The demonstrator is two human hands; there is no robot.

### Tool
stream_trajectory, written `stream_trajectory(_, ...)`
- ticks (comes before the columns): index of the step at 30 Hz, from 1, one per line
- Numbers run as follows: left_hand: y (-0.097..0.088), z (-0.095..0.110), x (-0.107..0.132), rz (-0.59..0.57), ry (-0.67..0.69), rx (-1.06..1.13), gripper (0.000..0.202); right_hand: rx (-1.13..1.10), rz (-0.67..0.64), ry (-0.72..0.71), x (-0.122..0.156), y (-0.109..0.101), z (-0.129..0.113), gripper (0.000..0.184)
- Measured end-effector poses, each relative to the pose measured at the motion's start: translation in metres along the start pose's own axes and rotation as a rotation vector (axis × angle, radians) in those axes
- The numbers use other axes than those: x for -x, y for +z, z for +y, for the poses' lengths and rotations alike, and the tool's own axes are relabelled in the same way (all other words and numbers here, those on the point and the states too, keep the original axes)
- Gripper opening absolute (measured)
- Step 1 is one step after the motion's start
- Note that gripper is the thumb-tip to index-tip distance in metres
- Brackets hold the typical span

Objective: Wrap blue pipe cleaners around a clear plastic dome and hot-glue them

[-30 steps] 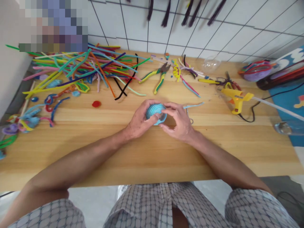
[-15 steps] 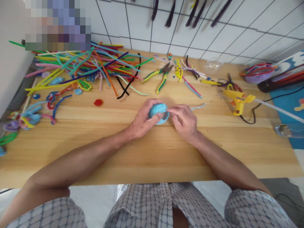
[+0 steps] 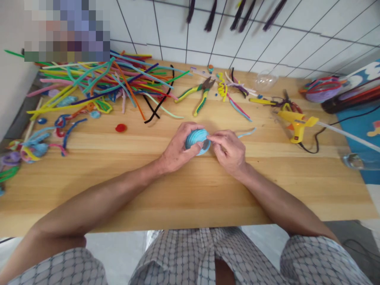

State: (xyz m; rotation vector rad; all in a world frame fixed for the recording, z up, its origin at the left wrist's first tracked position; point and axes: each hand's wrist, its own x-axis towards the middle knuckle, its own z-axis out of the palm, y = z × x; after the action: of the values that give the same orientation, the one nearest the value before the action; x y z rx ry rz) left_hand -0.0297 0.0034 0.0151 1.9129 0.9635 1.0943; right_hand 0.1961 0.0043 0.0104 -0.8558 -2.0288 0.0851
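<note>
A small round ball (image 3: 196,136) wound with light-blue pipe cleaner is held above the middle of the table, with a clear, uncovered patch on its right side. My left hand (image 3: 179,148) wraps round it from the left, thumb across the front. At the ball's right edge, the thumb and forefinger of my right hand (image 3: 230,150) pinch the light-blue pipe cleaner; the fingertips hide the exact grip. A light-blue length (image 3: 247,133) shows beyond the right hand; whether it joins the pinched piece is hidden.
Many coloured pipe cleaners (image 3: 97,85) lie heaped at the back left. Pliers (image 3: 200,95) rest behind my hands, with a red disc (image 3: 120,128) to the left. A yellow glue gun (image 3: 297,124) with a cord stands right; a clear dome (image 3: 266,80) sits near the tiled wall.
The view has shifted slightly. Both hands keep nearly the same hold on the ball, and the right fingertips stay at its right edge.
</note>
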Motion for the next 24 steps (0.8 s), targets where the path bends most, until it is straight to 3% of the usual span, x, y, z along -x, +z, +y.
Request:
stream_trajectory(5, 0.0, -0.002, -0.001, 0.019, -0.017, 0.017, 0.036, -0.03, -0.073, 0.022, 0.0, -0.003, -0.004, 0.033)
stream_trajectory(11, 0.001, -0.005, 0.001, 0.032, -0.059, 0.057, 0.038, -0.035, -0.128, 0.041, 0.002, 0.002, -0.01, 0.062)
stream_trajectory(24, -0.001, -0.005, 0.003, 0.036, -0.134, 0.187, 0.038, -0.061, -0.222, 0.12, 0.004, 0.001, -0.015, 0.055)
